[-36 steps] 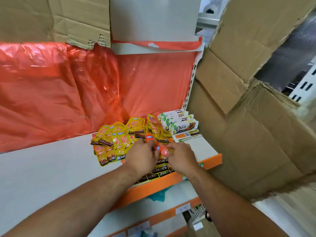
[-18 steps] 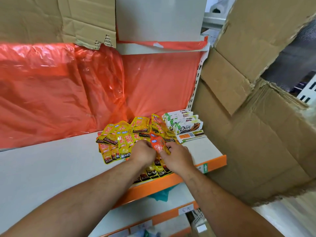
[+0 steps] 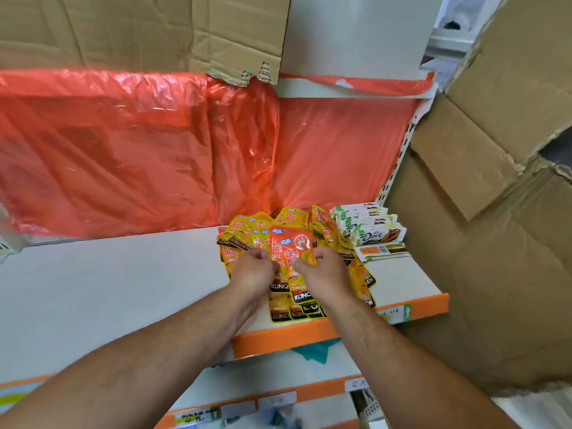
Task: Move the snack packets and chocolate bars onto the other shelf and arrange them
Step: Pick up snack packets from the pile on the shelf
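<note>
Both hands, left hand (image 3: 253,267) and right hand (image 3: 322,267), pinch the lower corners of one orange snack packet (image 3: 291,246), held upright over a pile of yellow packets (image 3: 247,233) on the white shelf (image 3: 123,289), with chocolate bars (image 3: 371,230) stacked just right of them.

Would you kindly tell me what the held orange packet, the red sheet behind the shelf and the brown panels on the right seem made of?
Orange packet: glossy printed plastic film, perhaps foil-lined; it shines and crinkles.
Red sheet: thin translucent plastic, wrinkled with bright glints.
Brown panels: matte corrugated cardboard, creased, with torn edges.
</note>
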A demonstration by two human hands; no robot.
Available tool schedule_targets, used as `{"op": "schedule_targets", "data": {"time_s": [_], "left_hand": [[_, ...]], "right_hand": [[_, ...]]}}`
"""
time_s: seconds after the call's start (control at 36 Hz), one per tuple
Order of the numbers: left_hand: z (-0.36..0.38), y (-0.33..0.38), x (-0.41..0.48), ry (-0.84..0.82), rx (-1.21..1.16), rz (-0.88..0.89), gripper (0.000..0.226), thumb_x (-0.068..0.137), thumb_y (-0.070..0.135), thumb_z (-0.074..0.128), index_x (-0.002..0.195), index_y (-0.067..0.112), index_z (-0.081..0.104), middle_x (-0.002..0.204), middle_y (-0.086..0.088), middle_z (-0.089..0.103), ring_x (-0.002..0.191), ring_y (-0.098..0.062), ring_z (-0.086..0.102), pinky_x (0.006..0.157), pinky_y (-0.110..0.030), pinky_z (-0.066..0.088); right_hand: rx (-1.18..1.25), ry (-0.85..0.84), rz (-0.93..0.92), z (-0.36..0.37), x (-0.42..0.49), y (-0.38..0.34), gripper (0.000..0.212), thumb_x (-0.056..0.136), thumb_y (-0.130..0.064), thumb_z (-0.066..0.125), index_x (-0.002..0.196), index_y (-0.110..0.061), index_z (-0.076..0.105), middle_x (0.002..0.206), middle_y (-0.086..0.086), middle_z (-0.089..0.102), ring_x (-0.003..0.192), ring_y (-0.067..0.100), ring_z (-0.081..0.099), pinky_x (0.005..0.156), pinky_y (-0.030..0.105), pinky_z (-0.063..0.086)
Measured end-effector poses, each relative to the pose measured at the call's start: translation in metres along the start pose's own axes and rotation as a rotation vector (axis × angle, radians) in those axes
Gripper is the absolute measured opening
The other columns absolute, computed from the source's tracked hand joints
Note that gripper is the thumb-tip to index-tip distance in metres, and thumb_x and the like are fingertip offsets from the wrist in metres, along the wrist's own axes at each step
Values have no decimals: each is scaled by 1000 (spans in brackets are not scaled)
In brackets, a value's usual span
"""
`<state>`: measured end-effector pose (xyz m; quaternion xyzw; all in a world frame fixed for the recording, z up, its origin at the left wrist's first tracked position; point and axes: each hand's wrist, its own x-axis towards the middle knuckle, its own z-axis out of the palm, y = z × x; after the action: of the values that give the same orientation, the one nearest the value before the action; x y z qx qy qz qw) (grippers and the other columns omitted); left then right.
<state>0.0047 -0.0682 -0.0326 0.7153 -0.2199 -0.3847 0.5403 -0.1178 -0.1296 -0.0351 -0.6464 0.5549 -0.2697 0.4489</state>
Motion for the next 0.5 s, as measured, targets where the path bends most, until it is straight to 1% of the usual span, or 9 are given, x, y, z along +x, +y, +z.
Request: {"op": "schedule_targets", "data": {"time_s": [0.11,0.17,0.19,0.28,0.31,0.36,0.42,0.47,0.5], "left_hand": [[-36,-3,2,41,-23,-1,16,80,-2,59,75,13,60,73,-8,65,67,-22,59,63,-33,45],[-55,-6,2,61,-39,-20,20,82,-4,58,73,13,58,74,-9,66,66,-22,59,63,-33,46],[-65,-10,3,75,-46,-31,21,82,-4,58,72,13,57,74,-9,66,66,-23,60,65,-34,48],[-97,-17,-1,117,-52,-50,22,81,-4,59,70,15,58,71,-8,66,64,-24,60,64,-35,49],[-108,-20,-3,128,-58,-50,23,81,-4,60,69,15,58,69,-7,65,63,-23,60,63,-33,48],[-130,-24,-8,147,-64,-56,23,82,-5,61,69,14,58,68,-7,65,59,-21,59,59,-29,47],[-154,-28,-13,162,-70,-67,21,83,-4,63,71,13,60,70,-8,66,59,-21,60,60,-30,49],[-178,-31,-18,176,-72,-68,19,83,-2,65,72,13,61,74,-10,68,64,-24,63,66,-37,53],[-190,-32,-22,182,-71,-67,18,83,-1,65,73,13,61,75,-10,69,67,-25,64,69,-39,54]], "right_hand": [[153,-32,54,25,-4,-14,29,88,-26,74,111,-16,58,95,-5,60,85,15,60,71,30,46],[195,-52,80,42,-8,-21,37,87,-21,75,120,-11,60,108,2,65,96,22,64,75,32,52],[211,-68,93,49,-11,-25,39,88,-18,75,123,-10,59,113,5,64,98,23,63,72,30,52],[222,-116,76,71,-23,-38,36,91,-12,70,123,-12,54,112,6,59,84,19,59,55,24,43],[226,-124,71,78,-28,-42,34,92,-12,69,121,-13,53,110,7,58,76,17,57,54,24,41],[229,-142,58,94,-37,-50,34,91,-9,69,121,-4,56,105,10,60,71,20,55,53,23,40],[227,-163,42,113,-51,-59,33,88,-9,72,118,-3,59,103,10,65,75,21,61,58,26,46],[213,-190,31,132,-64,-67,34,85,-11,74,116,-6,62,109,13,70,90,28,68,75,37,54],[208,-203,14,142,-70,-71,29,84,-10,75,111,-8,63,109,14,71,96,30,68,83,42,54]]}}
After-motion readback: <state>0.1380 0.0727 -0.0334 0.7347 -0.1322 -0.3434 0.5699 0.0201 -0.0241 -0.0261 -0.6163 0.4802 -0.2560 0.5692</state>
